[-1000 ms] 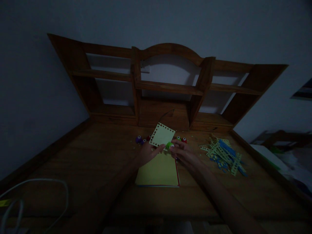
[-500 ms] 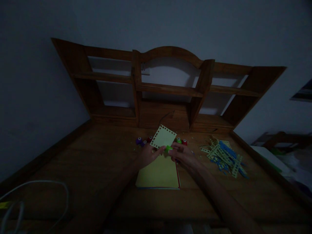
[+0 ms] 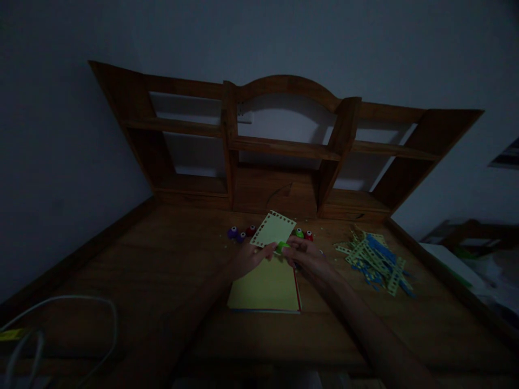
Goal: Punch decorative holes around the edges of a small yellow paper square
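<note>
A pale yellow sheet of paper [image 3: 274,229] with small punched holes along two edges is pinched in my left hand [image 3: 247,260], tilted up over the desk. My right hand [image 3: 311,258] has its fingers closed around a bright green paper punch [image 3: 283,247], which sits at the sheet's lower right edge. The left thumb is right beside the punch. Whether the paper is inside the punch's slot is too dark and small to tell. Beneath both hands lies a stack of coloured paper [image 3: 263,292], yellow on top with a red edge showing on the right.
Purple punches [image 3: 232,232] and a dark red one [image 3: 251,230] stand left behind the sheet; green [image 3: 299,233] and red [image 3: 308,235] ones stand right. Punched paper strips [image 3: 375,262] pile up at the right. A wooden shelf [image 3: 284,146] rises behind; a white cable [image 3: 81,297] lies left.
The view has shifted slightly. Both hands keep the sheet and the green punch together at the same edge, with the punch turned a little.
</note>
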Demonstrator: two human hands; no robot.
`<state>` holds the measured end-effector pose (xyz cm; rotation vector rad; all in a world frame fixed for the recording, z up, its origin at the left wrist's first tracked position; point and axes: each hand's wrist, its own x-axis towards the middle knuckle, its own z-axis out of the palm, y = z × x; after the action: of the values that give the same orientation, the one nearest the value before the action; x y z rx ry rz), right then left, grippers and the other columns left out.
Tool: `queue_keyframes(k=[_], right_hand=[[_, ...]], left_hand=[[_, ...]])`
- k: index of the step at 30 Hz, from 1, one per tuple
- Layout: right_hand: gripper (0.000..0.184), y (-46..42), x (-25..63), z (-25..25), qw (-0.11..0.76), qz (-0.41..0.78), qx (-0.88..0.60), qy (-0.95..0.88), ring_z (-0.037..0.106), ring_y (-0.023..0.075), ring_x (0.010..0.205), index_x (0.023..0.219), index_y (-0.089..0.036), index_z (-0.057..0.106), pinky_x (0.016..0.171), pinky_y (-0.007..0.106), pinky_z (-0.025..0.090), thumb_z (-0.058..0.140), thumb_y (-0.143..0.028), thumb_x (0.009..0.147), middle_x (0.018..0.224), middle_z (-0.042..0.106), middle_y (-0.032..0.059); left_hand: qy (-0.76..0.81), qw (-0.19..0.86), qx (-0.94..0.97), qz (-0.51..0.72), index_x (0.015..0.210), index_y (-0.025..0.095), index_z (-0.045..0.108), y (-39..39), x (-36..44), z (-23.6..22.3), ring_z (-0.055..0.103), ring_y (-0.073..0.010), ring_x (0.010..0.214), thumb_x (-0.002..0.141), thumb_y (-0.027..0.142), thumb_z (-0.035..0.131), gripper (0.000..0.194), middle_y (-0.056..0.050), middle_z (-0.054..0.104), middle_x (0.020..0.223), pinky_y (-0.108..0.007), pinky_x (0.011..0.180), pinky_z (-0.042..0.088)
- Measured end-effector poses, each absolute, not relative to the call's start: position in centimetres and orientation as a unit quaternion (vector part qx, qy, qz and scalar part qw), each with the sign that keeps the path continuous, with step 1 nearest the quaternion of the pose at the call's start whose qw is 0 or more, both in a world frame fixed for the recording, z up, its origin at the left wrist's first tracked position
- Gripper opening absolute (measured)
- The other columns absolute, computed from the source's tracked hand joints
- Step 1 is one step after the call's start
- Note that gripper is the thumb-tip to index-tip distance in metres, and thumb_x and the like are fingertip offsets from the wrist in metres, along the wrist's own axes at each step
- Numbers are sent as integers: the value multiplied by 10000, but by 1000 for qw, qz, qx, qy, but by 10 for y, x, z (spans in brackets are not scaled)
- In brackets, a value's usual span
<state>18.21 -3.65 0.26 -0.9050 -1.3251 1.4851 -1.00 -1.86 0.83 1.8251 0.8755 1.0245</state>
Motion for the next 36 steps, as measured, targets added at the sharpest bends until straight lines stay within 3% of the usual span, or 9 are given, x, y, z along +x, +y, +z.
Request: queue_keyframes(k=[6,12,36], right_hand=[[311,-39,178,3,466,597,-348,-552,438,75,537,931,-175,667,466,211,286,763,-362,702,783,619,10],[263,-38,180,0,466,599,-351,-548,448,82,538,880,-171,663,480,218,292,758,-351,713,745,614,3],[306,-37,177,-6,486,590,-366,-530,447,86,556,890,-170,661,456,211,244,786,-343,672,774,619,21]], left_hand=[[340,471,706,406,603,152,548,-21,-10,13,567,-156,672,841,356,536,313,-27,601,658,-268,668,450],[295,515,693,411,666,150,562,-16,-10,5,563,-145,630,845,351,543,270,-17,606,652,-264,631,451],[339,438,734,393,663,154,586,-15,-12,1,598,-156,685,845,399,531,310,-31,639,673,-255,692,464]])
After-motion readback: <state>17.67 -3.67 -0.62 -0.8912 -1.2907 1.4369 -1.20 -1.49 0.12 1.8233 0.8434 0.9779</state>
